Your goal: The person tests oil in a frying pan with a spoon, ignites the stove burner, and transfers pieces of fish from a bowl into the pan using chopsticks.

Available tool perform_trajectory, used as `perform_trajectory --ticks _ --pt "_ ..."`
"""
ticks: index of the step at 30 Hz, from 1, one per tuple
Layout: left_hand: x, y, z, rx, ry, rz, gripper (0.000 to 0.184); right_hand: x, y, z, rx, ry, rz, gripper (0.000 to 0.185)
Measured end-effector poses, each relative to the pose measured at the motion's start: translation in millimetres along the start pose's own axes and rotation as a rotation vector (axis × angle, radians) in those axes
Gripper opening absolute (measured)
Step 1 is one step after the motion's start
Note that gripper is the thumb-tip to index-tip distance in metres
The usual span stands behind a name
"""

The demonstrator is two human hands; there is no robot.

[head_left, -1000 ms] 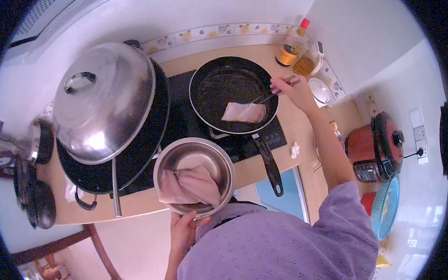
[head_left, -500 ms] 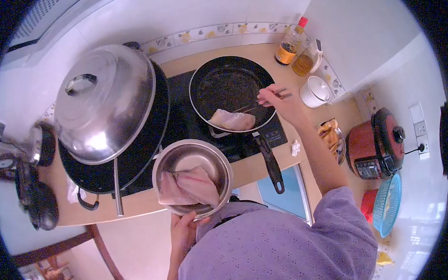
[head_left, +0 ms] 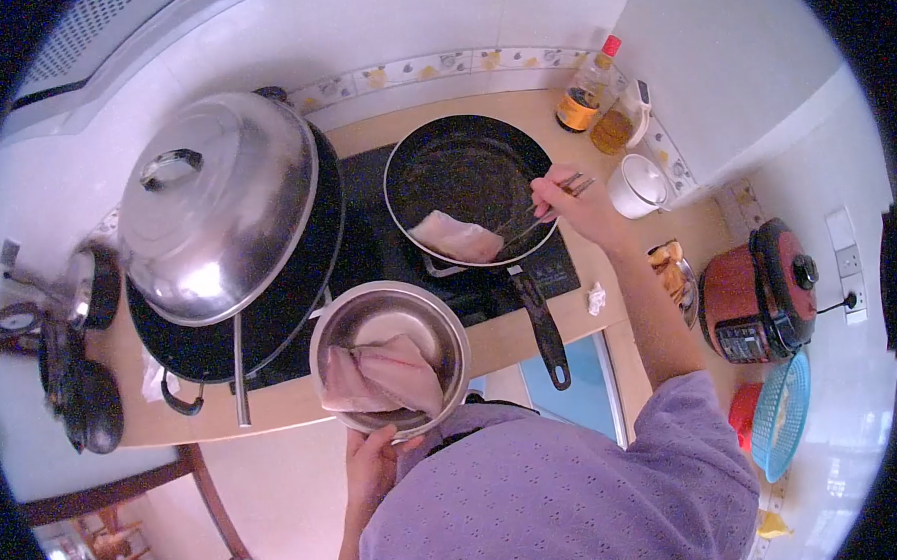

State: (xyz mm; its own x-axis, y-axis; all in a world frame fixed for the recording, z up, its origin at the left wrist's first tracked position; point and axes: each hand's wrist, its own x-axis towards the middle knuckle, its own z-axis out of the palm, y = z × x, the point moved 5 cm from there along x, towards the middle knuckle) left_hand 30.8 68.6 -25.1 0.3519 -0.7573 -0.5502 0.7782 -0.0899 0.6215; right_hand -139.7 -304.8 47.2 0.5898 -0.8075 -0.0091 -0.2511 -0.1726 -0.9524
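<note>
My left hand (head_left: pixel 374 458) grips the near rim of a metal bowl (head_left: pixel 410 304), which is tilted in front of my body. Several pale raw fish fillets (head_left: pixel 388 375) lie in it. In my right hand (head_left: pixel 565 203) is a pair of metal chopsticks (head_left: pixel 579 183), fingers closed round them, over the right side of a black frying pan (head_left: pixel 464 174). One fish fillet (head_left: pixel 457 237) lies in the near part of the pan. The chopstick tips are close to its right end; whether they touch it I cannot tell. The pan's handle (head_left: pixel 544 336) points towards me.
Left of the pan, a wok (head_left: pixel 186 346) sits under a domed metal lid (head_left: pixel 235 209). Bottles (head_left: pixel 581 99) and a white lidded pot (head_left: pixel 640 186) stand at the back right. A red electric cooker (head_left: pixel 754 292) and a blue basket (head_left: pixel 783 416) are farther right.
My right hand has shifted slightly right, and the chopstick tips have moved from above the fillet to its right end. The fillet sits slightly further left. The bowl stays in my left hand.
</note>
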Motion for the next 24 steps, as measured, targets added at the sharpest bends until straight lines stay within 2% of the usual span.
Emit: perform_trajectory --ticks 2,4,7,13,16,20,22,23,24 --pt "0 -1 -1 0.002 0.003 0.000 0.054 3 1 17 0.035 -0.015 -0.003 0.023" --pt "1 -3 -2 -0.007 0.003 0.005 0.054 10 8 34 0.227 0.098 -0.002 0.024" --pt "0 -3 -1 -0.004 0.010 0.002 0.054 25 8 58 0.310 0.214 -0.027 0.024" --pt "-3 -4 -2 0.005 0.041 0.006 0.053 58 -3 70 0.310 0.300 -0.118 0.027" --pt "-5 -5 -4 -0.009 0.052 0.026 0.054 56 -19 55 0.186 0.336 -0.106 0.028" --pt "-6 -4 -6 -0.024 0.063 0.035 0.054 55 -32 47 0.100 0.273 -0.211 0.022" --pt "-5 -5 -7 -0.029 0.052 0.036 0.054 61 -32 60 0.193 0.044 -0.331 0.017" --pt "-4 -5 -8 -0.032 0.041 0.039 0.054 64 -30 62 0.194 0.042 -0.331 0.017" --pt "-3 -5 -7 -0.033 0.044 0.039 0.054 64 -37 72 0.049 -0.062 -0.450 0.016"
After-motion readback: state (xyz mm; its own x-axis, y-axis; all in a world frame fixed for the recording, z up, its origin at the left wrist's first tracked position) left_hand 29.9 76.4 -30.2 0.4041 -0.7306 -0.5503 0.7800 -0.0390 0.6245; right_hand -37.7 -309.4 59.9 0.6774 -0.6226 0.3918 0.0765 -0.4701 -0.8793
